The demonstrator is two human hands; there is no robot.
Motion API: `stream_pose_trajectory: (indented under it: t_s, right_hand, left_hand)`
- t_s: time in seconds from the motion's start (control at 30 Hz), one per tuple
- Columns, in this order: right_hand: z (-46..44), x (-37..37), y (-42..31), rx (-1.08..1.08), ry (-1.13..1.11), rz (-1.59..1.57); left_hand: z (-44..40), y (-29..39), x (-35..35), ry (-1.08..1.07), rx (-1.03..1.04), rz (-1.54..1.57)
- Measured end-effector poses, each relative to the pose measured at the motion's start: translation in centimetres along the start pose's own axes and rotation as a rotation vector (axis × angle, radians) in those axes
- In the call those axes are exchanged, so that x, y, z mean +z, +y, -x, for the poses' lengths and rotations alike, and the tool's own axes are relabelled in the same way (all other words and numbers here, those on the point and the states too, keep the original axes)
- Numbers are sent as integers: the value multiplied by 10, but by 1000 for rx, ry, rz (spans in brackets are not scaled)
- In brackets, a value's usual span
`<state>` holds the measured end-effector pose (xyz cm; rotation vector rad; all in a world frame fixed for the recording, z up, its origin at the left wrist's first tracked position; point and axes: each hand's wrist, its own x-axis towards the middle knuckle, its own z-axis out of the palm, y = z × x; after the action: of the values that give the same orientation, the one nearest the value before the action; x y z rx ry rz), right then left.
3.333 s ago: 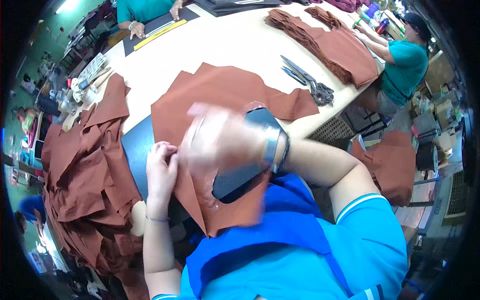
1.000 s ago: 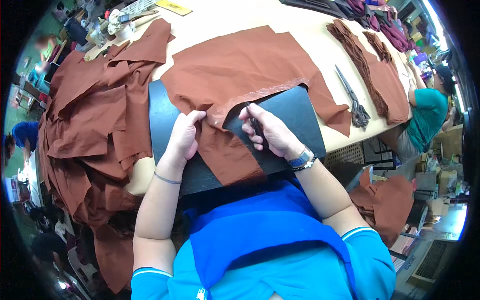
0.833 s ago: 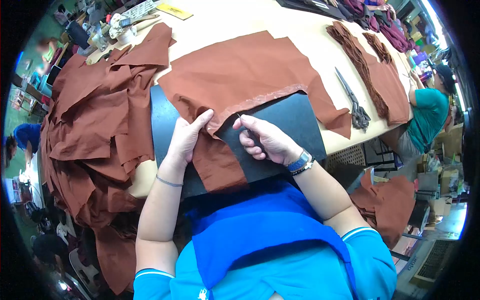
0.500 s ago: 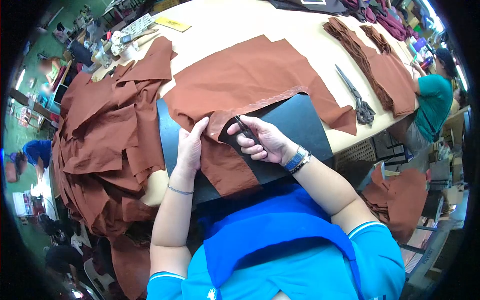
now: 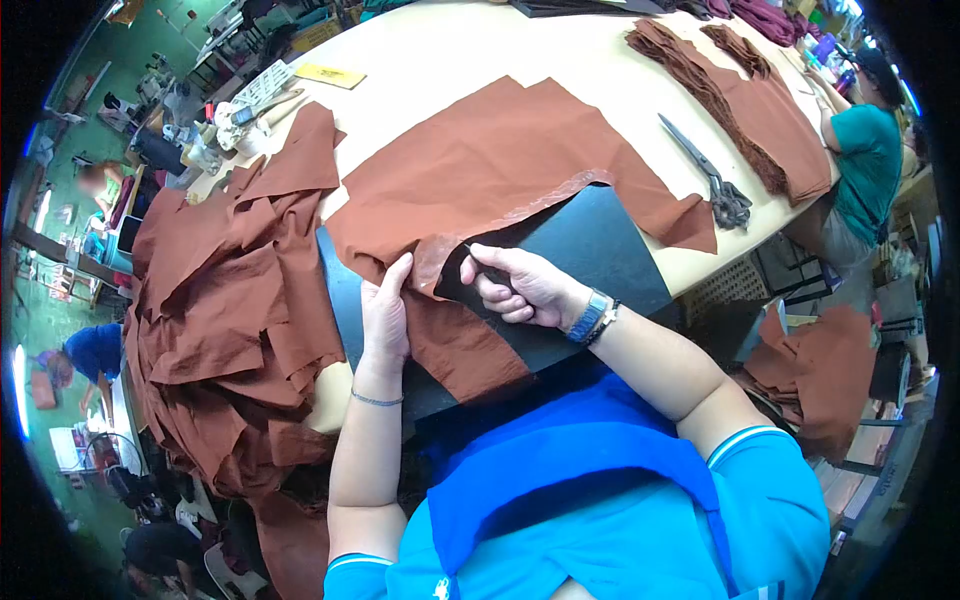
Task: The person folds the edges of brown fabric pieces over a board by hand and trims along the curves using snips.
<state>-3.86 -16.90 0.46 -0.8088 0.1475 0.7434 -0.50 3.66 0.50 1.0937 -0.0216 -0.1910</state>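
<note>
- The table [image 5: 440, 60] carries the brown cloth [image 5: 500, 150], spread partly over the black board [image 5: 600, 245].
- The cloth's near corner stands lifted and bunched, so handling seems centred there; its shiny edge strip [image 5: 540, 199] lies flatter farther right.
- The left hand [image 5: 384, 318] pinches that corner.
- The right hand [image 5: 535, 288], just beside it, curls around a dark tool [image 5: 492, 277], mostly hidden.

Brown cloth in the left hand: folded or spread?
Mostly spread: the brown cloth lies broad over the pale table and dark board, gathered near the left hand.
</note>
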Motion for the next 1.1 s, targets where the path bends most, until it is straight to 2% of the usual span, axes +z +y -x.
stream_pose_trajectory:
  t_s: [0.17, 0.47, 0.67, 0.77, 0.87, 0.97, 1.03, 1.1]
  right_hand:
    - [1, 12, -4, 8, -24, -6]
    - [3, 8, -3, -9, -23, 28]
    - [-9, -5, 4, -52, -67, -1]
    - [1, 3, 1, 2, -58, -9]
    - [-5, 10, -1, -25, -31, -12]
    - [1, 5, -1, -13, -18, 27]
    - [23, 8, -3, 3, 18, 45]
    - [50, -2, -9, -75, 79, 72]
  left_hand:
    - [3, 3, 7, -33, 59, -39]
    - [2, 3, 2, 19, -18, -1]
    - [-2, -6, -2, 6, 65, -6]
    - [-1, -3, -2, 22, -6, 43]
    - [3, -1, 4, 17, 52, -33]
    - [4, 0, -4, 26, 0, -70]
    - [16, 8, -11, 131, 21, -165]
    - [27, 14, -40, 152, 201, -329]
